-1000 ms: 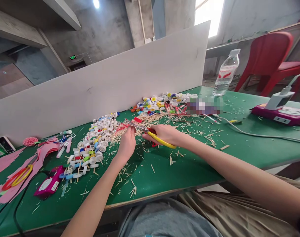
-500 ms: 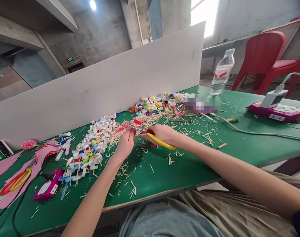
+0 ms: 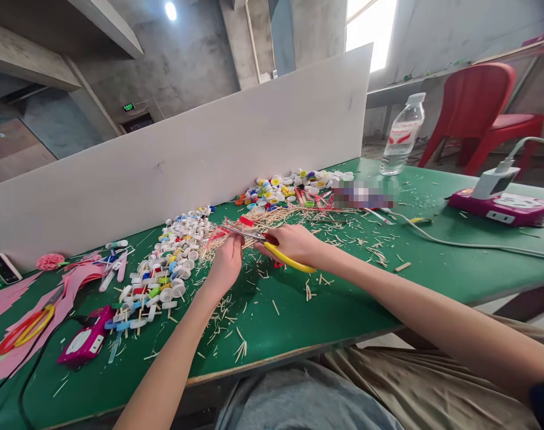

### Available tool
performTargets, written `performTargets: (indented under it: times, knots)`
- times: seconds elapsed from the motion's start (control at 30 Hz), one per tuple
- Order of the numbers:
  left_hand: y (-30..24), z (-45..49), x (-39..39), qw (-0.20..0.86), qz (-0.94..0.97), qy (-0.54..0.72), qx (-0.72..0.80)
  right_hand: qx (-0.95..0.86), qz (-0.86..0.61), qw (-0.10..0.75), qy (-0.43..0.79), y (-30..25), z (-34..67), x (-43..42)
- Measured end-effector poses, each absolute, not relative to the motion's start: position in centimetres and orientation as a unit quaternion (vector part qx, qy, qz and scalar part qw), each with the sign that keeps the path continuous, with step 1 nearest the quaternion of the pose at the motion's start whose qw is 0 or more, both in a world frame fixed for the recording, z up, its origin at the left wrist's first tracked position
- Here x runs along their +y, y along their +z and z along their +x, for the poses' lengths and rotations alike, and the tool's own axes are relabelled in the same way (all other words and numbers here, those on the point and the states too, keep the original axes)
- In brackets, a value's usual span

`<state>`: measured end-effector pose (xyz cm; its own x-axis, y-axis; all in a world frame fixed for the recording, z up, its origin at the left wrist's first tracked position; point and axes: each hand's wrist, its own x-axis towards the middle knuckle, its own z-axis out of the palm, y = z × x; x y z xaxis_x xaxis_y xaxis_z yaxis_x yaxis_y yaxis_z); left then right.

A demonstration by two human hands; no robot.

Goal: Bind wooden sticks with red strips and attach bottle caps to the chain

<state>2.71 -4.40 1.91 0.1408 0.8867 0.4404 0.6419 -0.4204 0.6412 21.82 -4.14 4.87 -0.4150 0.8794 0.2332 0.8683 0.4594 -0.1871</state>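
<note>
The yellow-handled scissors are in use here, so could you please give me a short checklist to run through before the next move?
1. Right hand grips the scissors by the handles: ok.
2. Left hand stays away from the blades: not ok, it sits right beside them.
3. What the left hand pinches is secure: cannot tell, it is too small to see.
4. Power cord lies away from the blades: ok.
5. Loose wooden sticks are off the work area: not ok, they are scattered around the hands.
</note>
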Motion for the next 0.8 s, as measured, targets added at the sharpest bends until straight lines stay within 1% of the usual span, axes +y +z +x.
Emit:
performTargets:
  times: [0.1,0.17,0.2,0.27,0.33,0.4,0.47,0.67,0.8]
  knots:
    - [2.6,2.3,-4.6,0.093,0.685,0.473,0.547,-0.839,-0.525,0.145,-0.016,5.0,22.0,-4.1]
    - [3.3,1.8,-4.7,0.010,0.647,0.521,0.556,-0.837,-0.528,0.138,-0.045,4.9,22.1,-4.0]
    - [3.7,1.6,-4.8,-0.039,0.648,0.524,0.551,-0.837,-0.527,0.134,-0.061,4.8,22.1,-4.1]
    - [4.3,1.4,-4.8,-0.126,0.694,0.474,0.527,-0.843,-0.515,0.126,-0.090,4.5,21.9,-4.2]
    - [4.7,1.5,-4.7,-0.182,0.747,0.397,0.500,-0.850,-0.501,0.119,-0.110,4.2,21.7,-4.3]
    - [4.7,1.9,-4.6,-0.212,0.772,0.344,0.490,-0.853,-0.495,0.112,-0.121,4.0,21.5,-4.4]
    - [4.6,2.3,-4.4,-0.229,0.777,0.320,0.492,-0.854,-0.492,0.105,-0.129,3.9,21.4,-4.4]
    - [4.7,2.9,-3.8,-0.271,0.765,0.303,0.500,-0.860,-0.473,0.118,-0.153,3.7,21.5,-4.2]
    - [4.7,3.1,-3.0,-0.270,0.763,0.293,0.509,-0.859,-0.475,0.117,-0.152,3.5,21.4,-4.0]
